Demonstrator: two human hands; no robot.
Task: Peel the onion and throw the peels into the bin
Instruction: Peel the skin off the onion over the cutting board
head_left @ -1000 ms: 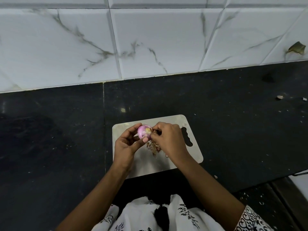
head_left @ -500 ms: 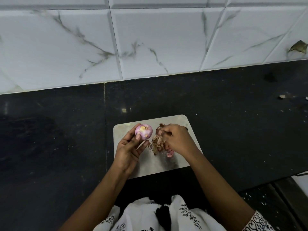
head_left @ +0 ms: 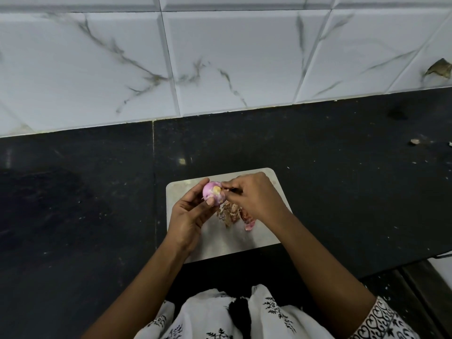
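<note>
Left grip is clamping the pink onion between thumb and fingers, above the far left of the cutting board. Right grip is pinching skin at the onion's right side. Loose peels are lying on the board, just near of the onion.

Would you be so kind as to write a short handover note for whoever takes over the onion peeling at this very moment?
Left hand: grips the small pink, mostly peeled onion above the pale rectangular cutting board.
Right hand: pinches a thin strip of skin at the onion's yellowish end.
Done: most of the outer skin is off; a pile of brown and pink peels lies on the board, partly under the right hand.
Left: pull off this strip, gather the peels and bin them. No bin is in view.
</note>
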